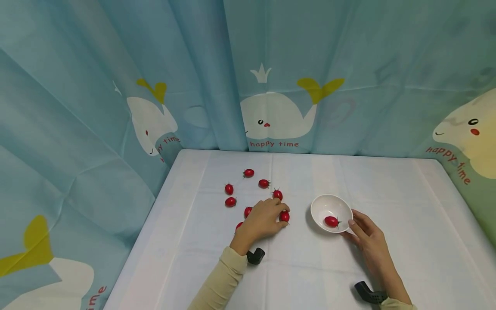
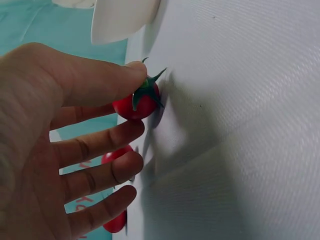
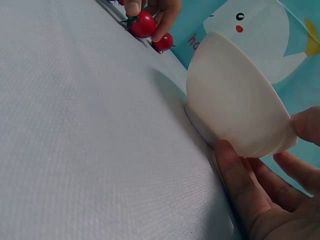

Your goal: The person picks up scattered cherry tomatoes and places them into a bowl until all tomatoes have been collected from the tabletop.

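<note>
My left hand [image 1: 264, 218] is over the white cloth, pinching a red cherry tomato [image 2: 136, 103] between thumb and fingers. Green sepals show at the tomato's top, and it is at or just above the cloth. At the right, my right hand [image 1: 370, 239] grips the near right side of a small white bowl [image 1: 318, 209]. Its thumb lies at the rim and the fingers reach under the side. Inside the bowl is one cherry tomato [image 1: 331, 221]. Just beyond the left fingers lies another cherry tomato [image 1: 277, 194].
Several more cherry tomatoes lie about the left hand, among them one at the back [image 1: 249, 173] and one at the left [image 1: 230, 202]. The left hand partly covers some. A blue curtain [image 1: 201, 64] with whale prints borders the table [image 1: 302, 275]. Each wrist wears a black mount.
</note>
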The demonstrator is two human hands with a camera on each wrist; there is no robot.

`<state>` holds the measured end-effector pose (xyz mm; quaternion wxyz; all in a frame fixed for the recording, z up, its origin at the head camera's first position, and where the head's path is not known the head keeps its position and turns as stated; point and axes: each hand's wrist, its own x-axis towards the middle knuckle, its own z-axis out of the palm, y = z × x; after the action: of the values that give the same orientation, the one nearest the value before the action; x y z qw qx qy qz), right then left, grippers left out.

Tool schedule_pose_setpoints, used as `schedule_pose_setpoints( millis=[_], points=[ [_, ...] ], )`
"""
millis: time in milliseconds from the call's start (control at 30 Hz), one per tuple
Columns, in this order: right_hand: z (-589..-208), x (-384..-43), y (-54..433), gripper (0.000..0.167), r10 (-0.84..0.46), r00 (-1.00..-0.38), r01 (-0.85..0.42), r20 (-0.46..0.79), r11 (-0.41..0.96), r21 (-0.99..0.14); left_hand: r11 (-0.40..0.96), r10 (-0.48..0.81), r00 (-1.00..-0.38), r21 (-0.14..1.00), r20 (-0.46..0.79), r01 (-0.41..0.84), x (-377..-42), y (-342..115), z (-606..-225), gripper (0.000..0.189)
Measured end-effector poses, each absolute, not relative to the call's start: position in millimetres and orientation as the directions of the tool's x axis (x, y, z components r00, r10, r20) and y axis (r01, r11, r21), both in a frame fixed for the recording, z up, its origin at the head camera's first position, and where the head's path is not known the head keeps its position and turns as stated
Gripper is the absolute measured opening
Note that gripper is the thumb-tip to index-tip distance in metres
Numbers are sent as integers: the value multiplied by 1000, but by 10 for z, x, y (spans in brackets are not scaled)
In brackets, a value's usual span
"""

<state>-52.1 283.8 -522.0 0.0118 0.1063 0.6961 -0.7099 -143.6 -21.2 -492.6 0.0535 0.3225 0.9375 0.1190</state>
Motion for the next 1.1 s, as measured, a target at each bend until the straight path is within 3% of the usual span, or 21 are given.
schedule_pose_setpoints(
  millis=[633, 1100],
  points=[
    [-5239, -555, 2822, 66, 125, -977, 172, -171, -4, -985, 740, 622, -780, 276, 66, 613, -1413, -183, -4876, 37],
    [-5223, -519, 2824, 60, 131, -981, 138, -144, -55, -989, 650, 655, -720, 316, 228, 691, -1416, 0, -4728, 35]
  ],
)
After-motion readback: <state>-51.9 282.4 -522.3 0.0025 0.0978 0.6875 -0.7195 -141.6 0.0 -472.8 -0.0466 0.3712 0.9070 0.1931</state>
